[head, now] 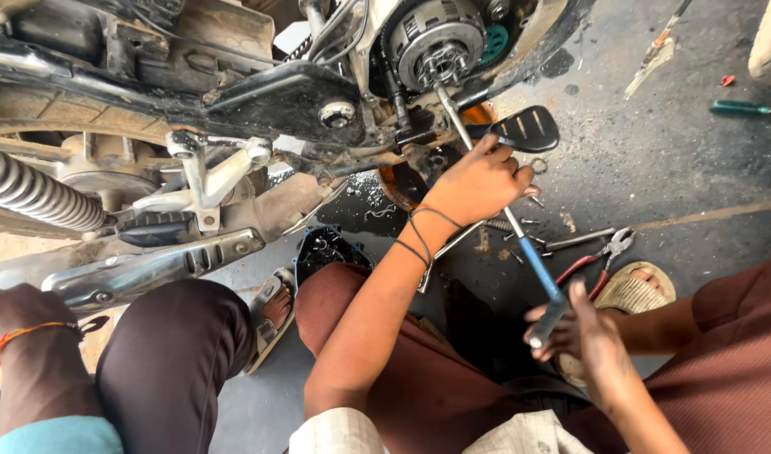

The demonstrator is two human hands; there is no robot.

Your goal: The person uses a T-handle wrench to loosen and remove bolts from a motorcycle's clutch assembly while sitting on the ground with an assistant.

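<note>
My left hand is closed around the metal shaft of a long T-handle socket wrench. The wrench tip sits on the exposed round clutch assembly of a motorcycle. My right hand grips the wrench's lower handle end, just past its blue section, above my brown-trousered knee. A dark thread band circles my left wrist.
A black foot pedal sticks out beside my left hand. Loose bolts, red-handled pliers and a green screwdriver lie on the oily floor. The chrome exhaust and shock spring are at left. Another person's dark-trousered knee is at lower left.
</note>
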